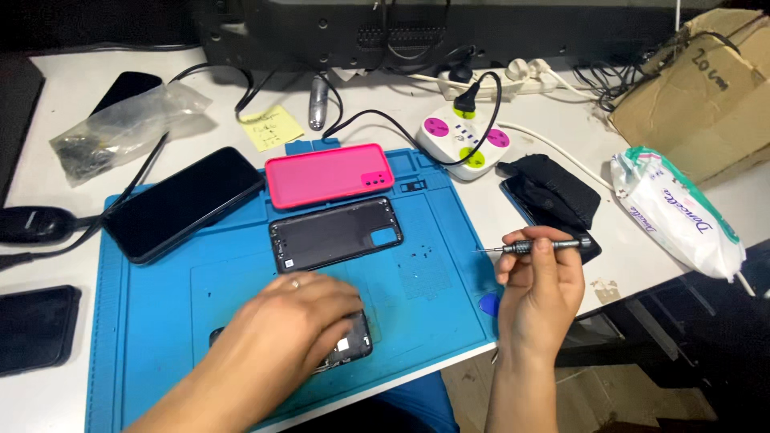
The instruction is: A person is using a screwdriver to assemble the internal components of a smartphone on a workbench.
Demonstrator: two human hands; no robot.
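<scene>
The right hand's (539,290) fingers are pinched together around a small screwdriver (539,244), held level above the table edge with its thin tip pointing left. The left hand (293,322) lies flat, fingers close together and pressed down on an opened phone (351,345) at the front edge of the blue work mat (144,313); most of that phone is hidden under the palm.

Just beyond the left hand lies a black back cover (335,234), and behind it a pink case (329,175). A dark phone (183,202) rests face up on the mat's left side, partly overhanging the table (48,393). A blue pick (488,304) sits by the right wrist, and a white packet of wipes (678,210) lies well apart to the right.

The opened phone lies close to the mat's near edge, so a sideways push from the palm could slide it off. The screwdriver tip is fine; if it meets a screw at a tilt, it could slip and scratch the board. Any loose screws seem likely to roll away, though none can be made out here.
</scene>
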